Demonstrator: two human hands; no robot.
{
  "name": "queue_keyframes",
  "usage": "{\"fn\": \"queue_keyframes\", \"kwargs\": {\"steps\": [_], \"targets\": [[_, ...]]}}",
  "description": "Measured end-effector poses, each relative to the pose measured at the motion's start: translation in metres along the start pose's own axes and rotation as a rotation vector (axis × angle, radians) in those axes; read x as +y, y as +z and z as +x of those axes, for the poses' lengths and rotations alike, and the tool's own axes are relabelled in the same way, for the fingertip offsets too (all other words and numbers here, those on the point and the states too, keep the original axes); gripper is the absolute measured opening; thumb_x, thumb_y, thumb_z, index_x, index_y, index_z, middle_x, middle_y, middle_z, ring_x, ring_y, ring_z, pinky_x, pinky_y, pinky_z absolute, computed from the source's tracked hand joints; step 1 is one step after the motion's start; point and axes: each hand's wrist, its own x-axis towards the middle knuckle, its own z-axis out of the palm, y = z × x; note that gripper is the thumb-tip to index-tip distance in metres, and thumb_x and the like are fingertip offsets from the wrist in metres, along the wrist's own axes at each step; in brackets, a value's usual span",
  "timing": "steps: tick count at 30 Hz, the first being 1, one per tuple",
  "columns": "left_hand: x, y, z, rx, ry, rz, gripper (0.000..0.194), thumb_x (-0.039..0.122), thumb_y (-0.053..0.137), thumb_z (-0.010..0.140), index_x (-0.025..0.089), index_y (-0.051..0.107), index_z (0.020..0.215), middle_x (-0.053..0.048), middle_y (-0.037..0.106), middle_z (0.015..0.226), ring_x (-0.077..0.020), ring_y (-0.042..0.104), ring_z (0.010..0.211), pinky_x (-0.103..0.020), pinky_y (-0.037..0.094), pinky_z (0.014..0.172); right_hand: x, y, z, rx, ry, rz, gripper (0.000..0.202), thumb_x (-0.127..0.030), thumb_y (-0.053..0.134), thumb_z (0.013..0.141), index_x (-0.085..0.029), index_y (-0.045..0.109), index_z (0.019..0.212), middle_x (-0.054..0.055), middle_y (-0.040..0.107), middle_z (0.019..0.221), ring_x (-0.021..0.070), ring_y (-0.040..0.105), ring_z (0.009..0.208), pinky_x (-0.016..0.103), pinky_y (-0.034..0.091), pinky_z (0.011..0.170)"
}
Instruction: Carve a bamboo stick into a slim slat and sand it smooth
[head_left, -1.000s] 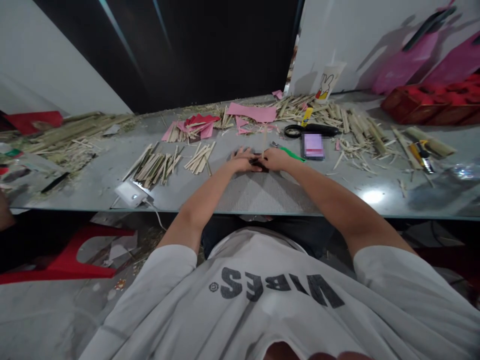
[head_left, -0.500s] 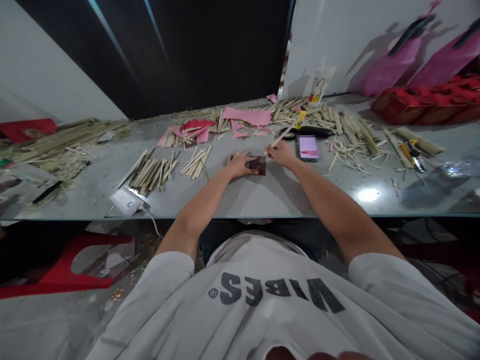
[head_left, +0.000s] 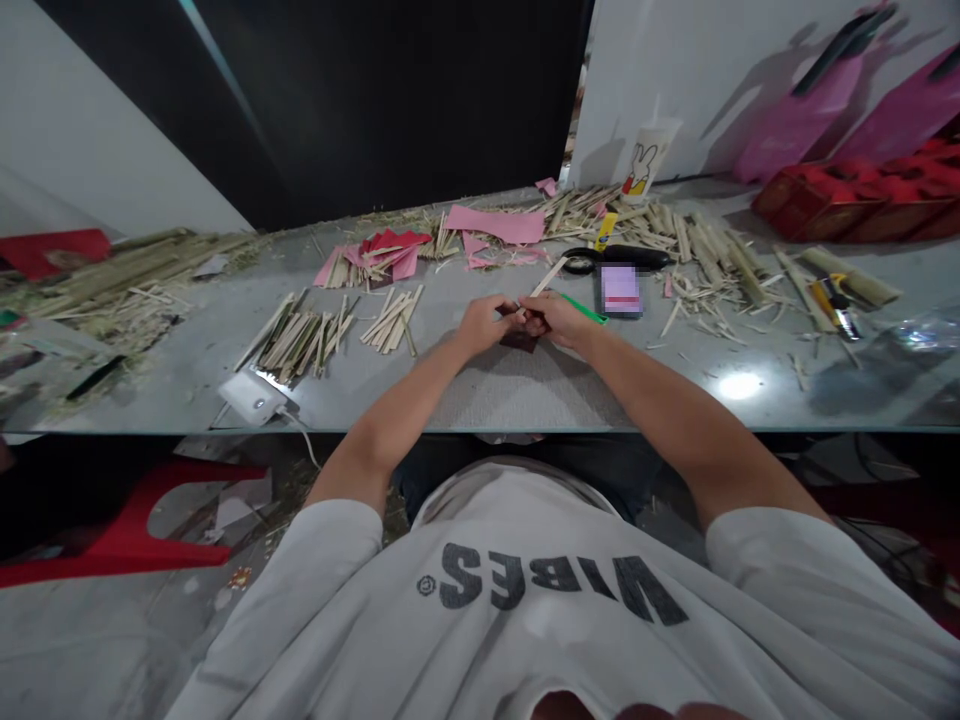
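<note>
At the middle of the grey table (head_left: 225, 340), I am pinching a bamboo stick (head_left: 546, 279) between my left hand (head_left: 486, 322) and right hand (head_left: 559, 317), both closed around it above a dark red paper square (head_left: 519, 341), apparently fitting them together, which next calls for steady alignment.

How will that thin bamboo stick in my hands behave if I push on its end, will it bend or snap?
The bamboo stick looks thin and flat, so it probably flexes a little, then snaps. It seems very light: the right hand pinches it with fingertips alone. Flat sides suggest it won't roll on the table.
</note>
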Motion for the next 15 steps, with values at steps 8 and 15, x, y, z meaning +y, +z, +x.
{"fn": "queue_keyframes", "kwargs": {"steps": [8,15], "targets": [[-0.0087,0.0028,0.0013,-0.043,0.002,-0.108,0.013,0.032,0.076,0.093,0.022,0.08,0.087,-0.003,0.083,0.091,-0.0193,0.075,0.091,-0.036,0.06,0.097,-0.0011,-0.0033,-0.0027,-0.035,-0.003,-0.037,0.048,-0.037,0.083,0.104,-0.02,0.055,0.069,-0.003,0.046,0.056,0.0071,0.031,0.048,0.021,0.026,0.043],[-0.008,0.0011,0.0018,-0.03,-0.018,-0.153,0.024,0.039,0.07,0.099,0.02,0.078,0.086,-0.004,0.081,0.087,-0.0178,0.074,0.087,-0.034,0.06,0.092,0.0021,-0.0037,-0.0006,0.01,-0.061,-0.169,0.057,-0.059,0.086,0.101,-0.022,0.055,0.07,-0.003,0.045,0.056,0.0095,0.033,0.052,0.024,0.029,0.048]]}}
